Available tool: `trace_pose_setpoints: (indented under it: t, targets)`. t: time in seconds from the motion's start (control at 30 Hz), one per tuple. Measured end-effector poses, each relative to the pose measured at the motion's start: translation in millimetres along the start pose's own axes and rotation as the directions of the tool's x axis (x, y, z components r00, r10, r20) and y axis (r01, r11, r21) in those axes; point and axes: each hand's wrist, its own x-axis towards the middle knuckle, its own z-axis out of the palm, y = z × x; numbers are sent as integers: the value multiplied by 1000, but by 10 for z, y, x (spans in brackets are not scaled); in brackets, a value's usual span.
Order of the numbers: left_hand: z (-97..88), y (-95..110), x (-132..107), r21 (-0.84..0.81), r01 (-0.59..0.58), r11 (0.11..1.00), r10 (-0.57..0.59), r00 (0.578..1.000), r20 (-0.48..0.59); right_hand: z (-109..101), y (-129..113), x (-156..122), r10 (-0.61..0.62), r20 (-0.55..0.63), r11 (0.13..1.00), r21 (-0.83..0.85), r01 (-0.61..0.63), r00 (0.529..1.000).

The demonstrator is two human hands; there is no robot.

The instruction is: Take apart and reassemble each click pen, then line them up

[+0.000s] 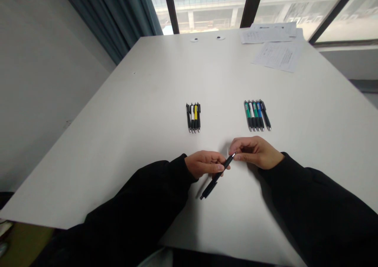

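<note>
My left hand pinches a black pen around its middle, thumb on top. The pen slants, with its clip end toward me and its silver tip up to the right. At that tip, my right hand has its thumb and fingers closed together on the point. Farther off lies a row of pens with black, white and yellow barrels. To the right, beyond my right hand, is another row of pens with green, white and blue barrels, and a black pen lying at a slight angle at its right end.
Sheets of printed paper lie at the far right of the white table. Two small white pieces with dark spots rest near its back edge. Beyond stand a window and a blue-grey curtain.
</note>
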Motion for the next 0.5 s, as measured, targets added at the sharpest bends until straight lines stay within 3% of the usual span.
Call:
trace_pose_setpoints:
  t: [0.5]
  targets:
    - [3, 23, -5, 35, 33, 999, -33, 999, 2, -5, 0, -4, -5, 30, 1000, -11, 5, 1000]
